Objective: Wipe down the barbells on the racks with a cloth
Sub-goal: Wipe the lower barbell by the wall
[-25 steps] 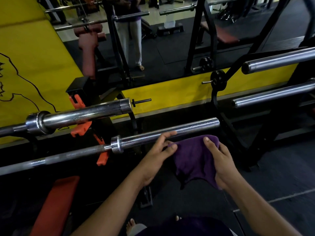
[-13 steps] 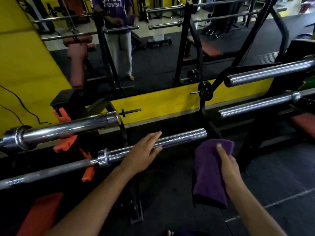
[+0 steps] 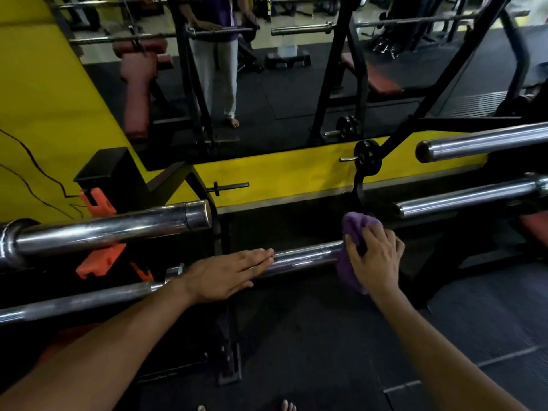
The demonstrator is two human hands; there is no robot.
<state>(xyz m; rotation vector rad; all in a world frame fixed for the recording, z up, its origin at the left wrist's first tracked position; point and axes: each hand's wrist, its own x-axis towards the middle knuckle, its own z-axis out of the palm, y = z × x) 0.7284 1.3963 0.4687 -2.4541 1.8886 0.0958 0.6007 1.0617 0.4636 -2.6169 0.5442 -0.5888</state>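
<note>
At the right end of the barbell, running left-right, the cloth is gripped by the right hand; the left hand is laid flat mid-sleeve.

No lettering, label, brand or number can be read anywhere here; the yellow wall carries only thin black drawn lines, which form no letters, and the shirt of the person reflected in the mirror is cut off at the top edge, with no print legible
</note>
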